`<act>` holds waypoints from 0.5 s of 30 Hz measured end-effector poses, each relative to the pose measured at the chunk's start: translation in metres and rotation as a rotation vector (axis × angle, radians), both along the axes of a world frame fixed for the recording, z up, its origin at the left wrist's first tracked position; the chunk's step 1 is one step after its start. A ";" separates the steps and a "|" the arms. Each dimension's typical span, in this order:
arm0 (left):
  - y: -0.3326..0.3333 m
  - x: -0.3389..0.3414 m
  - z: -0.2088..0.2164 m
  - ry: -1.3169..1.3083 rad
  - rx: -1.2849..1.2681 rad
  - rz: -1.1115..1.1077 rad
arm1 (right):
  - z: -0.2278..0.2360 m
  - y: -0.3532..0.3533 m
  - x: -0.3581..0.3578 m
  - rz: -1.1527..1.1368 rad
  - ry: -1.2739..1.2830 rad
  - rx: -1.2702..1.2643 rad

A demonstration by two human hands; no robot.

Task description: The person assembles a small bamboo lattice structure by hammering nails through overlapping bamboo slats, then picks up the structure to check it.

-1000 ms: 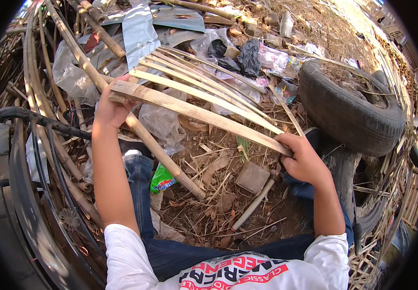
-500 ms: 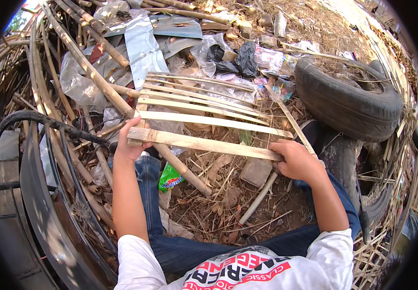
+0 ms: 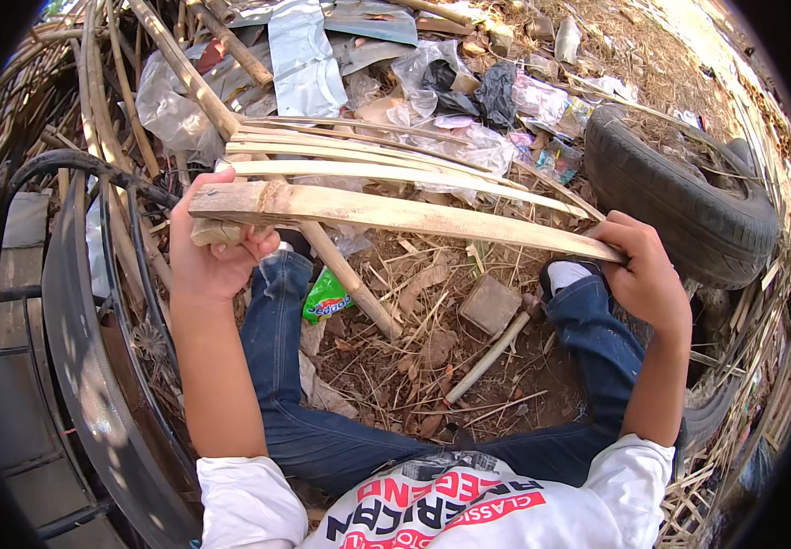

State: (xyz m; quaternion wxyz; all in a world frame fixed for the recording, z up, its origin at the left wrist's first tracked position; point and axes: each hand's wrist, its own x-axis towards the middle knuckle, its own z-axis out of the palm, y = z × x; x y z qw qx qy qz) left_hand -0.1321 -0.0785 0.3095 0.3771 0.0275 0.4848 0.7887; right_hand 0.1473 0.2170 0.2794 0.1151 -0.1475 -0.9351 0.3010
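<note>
A rack of split bamboo slats point(image 3: 414, 216) spans the space in front of me, its nearest slat tilted up toward me. The slats run left to right in several rows and look joined by crosspieces at their ends. My left hand point(image 3: 201, 259) is wrapped round the left end of the rack, thumb on top and fingers curled underneath. At the other end, my right hand point(image 3: 649, 272) grips the tip of the nearest slat. Part of the far slats is hidden behind the nearer ones.
An old tyre point(image 3: 679, 197) lies at the right. Bamboo poles point(image 3: 208, 87), sheet metal point(image 3: 307, 64) and plastic litter are heaped beyond the rack. A black metal frame point(image 3: 93, 366) stands at my left. Between my legs are a brick point(image 3: 491, 305), a stick point(image 3: 485, 368) and a green packet point(image 3: 324, 297).
Both hands have risen and spread toward the sides, bringing the rack closer. Its near edge has lifted, so the rows of slats look more bunched together.
</note>
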 end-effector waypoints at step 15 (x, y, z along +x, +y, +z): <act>0.014 0.017 0.053 0.280 0.316 -0.060 | 0.070 0.108 -0.125 -0.135 0.333 0.376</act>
